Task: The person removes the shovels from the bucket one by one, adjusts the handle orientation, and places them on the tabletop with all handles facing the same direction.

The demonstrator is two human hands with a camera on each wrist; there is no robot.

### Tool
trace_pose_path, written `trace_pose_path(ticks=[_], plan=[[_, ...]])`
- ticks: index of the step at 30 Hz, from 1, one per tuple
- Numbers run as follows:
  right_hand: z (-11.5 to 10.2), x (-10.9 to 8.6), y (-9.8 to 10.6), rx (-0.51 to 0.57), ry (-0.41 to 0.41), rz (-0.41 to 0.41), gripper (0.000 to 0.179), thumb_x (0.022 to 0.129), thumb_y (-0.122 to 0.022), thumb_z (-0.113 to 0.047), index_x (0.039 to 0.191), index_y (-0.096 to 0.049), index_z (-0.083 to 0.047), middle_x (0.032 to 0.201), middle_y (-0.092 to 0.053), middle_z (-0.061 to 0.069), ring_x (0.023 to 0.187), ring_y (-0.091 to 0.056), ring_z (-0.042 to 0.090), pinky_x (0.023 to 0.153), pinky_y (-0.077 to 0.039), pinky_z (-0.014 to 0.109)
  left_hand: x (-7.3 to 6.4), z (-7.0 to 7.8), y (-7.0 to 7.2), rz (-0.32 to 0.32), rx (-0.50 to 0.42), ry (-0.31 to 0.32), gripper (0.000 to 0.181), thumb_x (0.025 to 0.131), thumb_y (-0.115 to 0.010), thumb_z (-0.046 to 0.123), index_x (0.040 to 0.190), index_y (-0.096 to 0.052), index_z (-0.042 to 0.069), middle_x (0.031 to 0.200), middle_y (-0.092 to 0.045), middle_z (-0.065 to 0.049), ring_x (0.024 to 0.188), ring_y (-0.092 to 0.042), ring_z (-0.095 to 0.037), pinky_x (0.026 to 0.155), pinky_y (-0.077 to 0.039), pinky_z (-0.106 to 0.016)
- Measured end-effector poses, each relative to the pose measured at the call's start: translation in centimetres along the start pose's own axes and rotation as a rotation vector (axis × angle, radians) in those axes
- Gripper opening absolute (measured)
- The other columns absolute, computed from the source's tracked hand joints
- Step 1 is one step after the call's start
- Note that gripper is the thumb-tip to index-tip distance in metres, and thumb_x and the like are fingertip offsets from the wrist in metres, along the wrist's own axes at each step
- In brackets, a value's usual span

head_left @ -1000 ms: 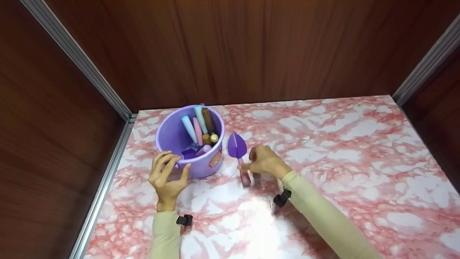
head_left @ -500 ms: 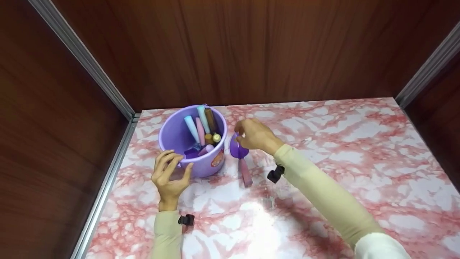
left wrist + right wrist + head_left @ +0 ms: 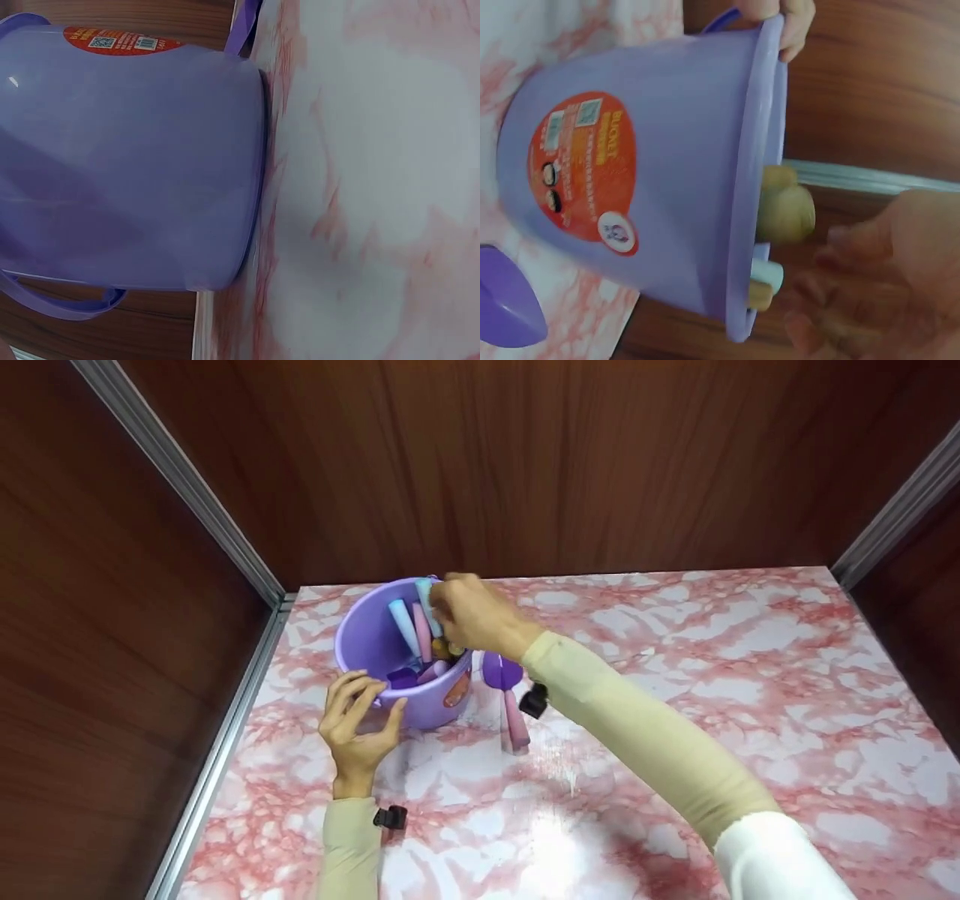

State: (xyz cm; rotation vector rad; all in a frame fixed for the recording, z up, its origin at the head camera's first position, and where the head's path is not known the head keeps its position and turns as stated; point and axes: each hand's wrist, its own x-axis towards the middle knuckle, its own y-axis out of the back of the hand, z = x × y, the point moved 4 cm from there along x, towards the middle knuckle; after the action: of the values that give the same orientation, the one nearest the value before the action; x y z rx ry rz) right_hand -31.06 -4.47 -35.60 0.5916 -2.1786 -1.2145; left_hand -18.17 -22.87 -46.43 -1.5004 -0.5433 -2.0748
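Observation:
A purple bucket (image 3: 424, 706) stands on the marbled tabletop, holding several tools with their handles up. Light blue handles (image 3: 405, 624) and a pink handle (image 3: 422, 634) lean inside. My left hand (image 3: 356, 731) grips the near-left rim, fingers inside and thumb outside. Over the far-right rim hovers my right hand (image 3: 476, 611), its fingers loosely bent and blurred. In the right wrist view that hand (image 3: 885, 277) is apart from the handle ends, nearest a thick tan handle (image 3: 791, 214). A trowel with a purple blade and pink handle (image 3: 516, 721) lies right of the bucket.
Dark wood panels (image 3: 525, 472) enclose the back and sides, with metal strips (image 3: 187, 487) along the corners. The pink-and-white marbled tabletop (image 3: 712, 660) stretches right and forward. A red-orange label (image 3: 585, 165) is on the bucket's side.
My right hand has moved from beside the trowel's handle, up past its blade, and left over the bucket. The trowel stays on the table. My left hand keeps its hold on the rim.

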Motion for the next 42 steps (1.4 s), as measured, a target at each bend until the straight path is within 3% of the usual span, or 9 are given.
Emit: trace_pose_path(ticks=[3,6,11,18,21,26,33,35,42], plan=[[-1.3,1.3,-1.0,-0.025,0.052,-0.088,0.018,0.101,-0.066,-0.010,0.112,-0.078,-0.002,0.108,-0.074,0.016,0.097,-0.072,0.027,0.082,-0.062,0.040,0.1,-0.1,0.0,-0.007,0.000,0.004,0.027,0.081,-0.090,0.016,0.088,-0.079,-0.008,0.088,-0.074,-0.025,0.094,-0.067,-0.053,0.103,-0.057,-0.047],[-2.5,2.5,-2.3,-0.129,0.080,-0.163,0.018,0.100,-0.069,-0.013,0.113,-0.079,-0.005,0.111,-0.076,0.014,0.104,-0.073,0.028,0.091,-0.063,0.041,0.1,-0.2,0.1,-0.015,-0.002,0.003,0.027,0.081,-0.089,0.015,0.087,-0.079,-0.009,0.087,-0.074,-0.025,0.094,-0.066,-0.053,0.103,-0.056,-0.045],[-4.2,3.9,-5.7,-0.424,0.128,-0.296,0.022,0.100,-0.068,-0.013,0.119,-0.078,-0.012,0.122,-0.074,0.009,0.113,-0.071,0.029,0.097,-0.062,0.045,-0.1,-0.5,0.2,-0.021,0.001,-0.001,0.026,0.081,-0.089,0.015,0.088,-0.079,-0.008,0.088,-0.074,-0.024,0.094,-0.067,-0.053,0.101,-0.057,-0.042],[-5.0,4.7,-10.4,-0.817,0.313,-0.402,0.028,0.107,-0.056,-0.022,0.126,-0.077,-0.024,0.136,-0.068,-0.003,0.130,-0.061,0.021,0.113,-0.050,0.043,-0.4,-0.9,0.3,-0.032,0.023,0.007,0.026,0.083,-0.089,0.019,0.089,-0.080,-0.004,0.088,-0.074,-0.023,0.094,-0.067,-0.052,0.101,-0.056,-0.042],[-4.5,4.9,-11.5,-0.917,0.293,-0.445,0.032,0.108,-0.053,-0.024,0.130,-0.076,-0.029,0.138,-0.067,-0.005,0.132,-0.058,0.019,0.116,-0.045,0.040,-0.5,-0.8,0.1,-0.046,0.027,0.007,0.026,0.082,-0.089,0.017,0.089,-0.080,-0.005,0.089,-0.074,-0.023,0.094,-0.068,-0.052,0.101,-0.056,-0.042],[-3.9,5.1,-12.4,-1.015,0.181,-0.537,0.037,0.110,-0.048,-0.026,0.138,-0.070,-0.033,0.145,-0.064,-0.009,0.138,-0.051,0.017,0.120,-0.034,0.038,-0.1,-0.3,0.1,-0.041,0.021,0.010,0.025,0.079,-0.089,0.013,0.088,-0.079,-0.008,0.088,-0.074,-0.023,0.093,-0.067,-0.052,0.101,-0.056,-0.042],[-3.5,5.8,-13.0,-1.128,0.133,-0.608,0.043,0.111,-0.045,-0.028,0.150,-0.060,-0.037,0.165,-0.047,-0.009,0.159,-0.034,0.019,0.133,-0.009,0.046,0.4,0.2,0.0,-0.034,0.014,0.008,0.023,0.076,-0.089,0.008,0.089,-0.079,-0.008,0.088,-0.074,-0.024,0.093,-0.067,-0.053,0.101,-0.057,-0.045],[-3.3,6.0,-13.0,-1.133,0.127,-0.615,0.042,0.112,-0.044,-0.028,0.149,-0.061,-0.037,0.164,-0.047,-0.006,0.157,-0.038,0.020,0.133,-0.009,0.047,0.3,0.1,0.0,-0.034,0.013,0.008,0.023,0.076,-0.089,0.008,0.089,-0.079,-0.008,0.088,-0.074,-0.024,0.093,-0.067,-0.053,0.101,-0.057,-0.045],[-3.1,6.2,-12.9,-1.149,0.114,-0.581,0.042,0.112,-0.040,-0.028,0.149,-0.061,-0.035,0.157,-0.054,-0.004,0.146,-0.048,0.020,0.126,-0.023,0.047,0.4,0.2,0.1,-0.034,0.019,0.011,0.024,0.074,-0.089,0.007,0.089,-0.079,-0.009,0.089,-0.074,-0.025,0.093,-0.067,-0.053,0.102,-0.057,-0.045]])
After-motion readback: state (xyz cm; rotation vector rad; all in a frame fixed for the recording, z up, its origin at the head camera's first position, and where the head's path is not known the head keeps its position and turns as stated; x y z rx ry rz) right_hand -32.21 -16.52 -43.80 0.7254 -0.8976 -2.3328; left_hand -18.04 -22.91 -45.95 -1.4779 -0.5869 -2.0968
